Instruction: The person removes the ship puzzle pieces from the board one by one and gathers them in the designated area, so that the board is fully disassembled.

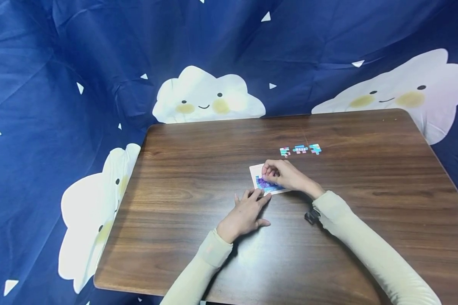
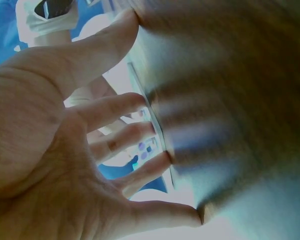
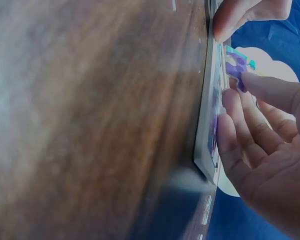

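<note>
The right hand (image 1: 287, 174) pinches a purple-and-teal jigsaw piece (image 3: 236, 64) between thumb and fingers, over the white-bordered puzzle tray (image 1: 253, 171). The left hand (image 1: 242, 217), fingers spread and holding nothing, touches the tray's near edge. Beyond the tray, three loose jigsaw pieces (image 1: 300, 149) lie in a row on the wooden table (image 1: 183, 169), before a blue cloud-print cloth (image 1: 221, 38).

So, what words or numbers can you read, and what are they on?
None that I can read.
Puzzle board: any print is too small to read.
Held puzzle piece, three loose pieces: colourful patterns, no readable letters.
Blue cloth: smiling clouds and white triangles, no words.
</note>
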`<state>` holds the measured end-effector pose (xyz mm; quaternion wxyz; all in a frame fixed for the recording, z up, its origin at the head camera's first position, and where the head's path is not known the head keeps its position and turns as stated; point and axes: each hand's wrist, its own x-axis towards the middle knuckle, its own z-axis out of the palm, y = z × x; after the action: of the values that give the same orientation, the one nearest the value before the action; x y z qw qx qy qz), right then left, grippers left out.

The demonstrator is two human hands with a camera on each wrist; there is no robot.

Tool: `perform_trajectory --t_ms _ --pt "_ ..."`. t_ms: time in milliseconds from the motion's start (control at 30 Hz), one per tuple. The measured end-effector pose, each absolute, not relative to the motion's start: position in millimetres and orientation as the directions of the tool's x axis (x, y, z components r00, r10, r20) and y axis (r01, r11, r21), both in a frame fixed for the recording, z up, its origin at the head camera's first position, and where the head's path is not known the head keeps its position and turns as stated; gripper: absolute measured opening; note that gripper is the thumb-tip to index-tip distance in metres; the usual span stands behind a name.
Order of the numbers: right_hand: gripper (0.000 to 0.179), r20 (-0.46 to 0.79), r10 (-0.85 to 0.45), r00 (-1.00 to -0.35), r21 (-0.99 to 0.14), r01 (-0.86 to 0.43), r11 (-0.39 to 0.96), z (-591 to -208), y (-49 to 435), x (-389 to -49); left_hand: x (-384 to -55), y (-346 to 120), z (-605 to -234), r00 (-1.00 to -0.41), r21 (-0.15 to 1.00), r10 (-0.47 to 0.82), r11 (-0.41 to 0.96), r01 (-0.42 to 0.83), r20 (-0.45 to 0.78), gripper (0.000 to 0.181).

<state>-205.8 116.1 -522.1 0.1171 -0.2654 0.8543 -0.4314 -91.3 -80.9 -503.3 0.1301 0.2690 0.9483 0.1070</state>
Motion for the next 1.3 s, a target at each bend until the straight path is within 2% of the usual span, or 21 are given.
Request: perform_trajectory --t_ms 267,600,967,1300 --pt "0.009 0.003 -0.476 -0.879 -0.810 -0.281 0.514 -519.3 129.6 -207.9 -91.5 -80.7 -503.8 -0.822 0.272 0.538 0.832 0.483 -0.187 0.082" --pt "0.016 -0.067 -0.338 -0.939 -0.836 -0.132 0.533 -513.1 159.5 -213.3 -91.3 -80.8 -505.2 -0.822 0.282 0.539 0.830 0.481 -0.186 0.082" --pt "0.022 -0.088 -0.231 -0.969 -0.856 -0.045 0.515 -516.3 177.9 -219.8 -91.0 -80.7 -504.2 -0.823 0.289 0.538 0.829 0.479 -0.182 0.083" --pt "0.018 -0.102 -0.216 -0.971 -0.839 -0.033 0.543 -520.9 181.9 -222.9 -91.6 -80.7 -507.4 -0.821 0.289 0.548 0.821 0.492 -0.158 0.083"
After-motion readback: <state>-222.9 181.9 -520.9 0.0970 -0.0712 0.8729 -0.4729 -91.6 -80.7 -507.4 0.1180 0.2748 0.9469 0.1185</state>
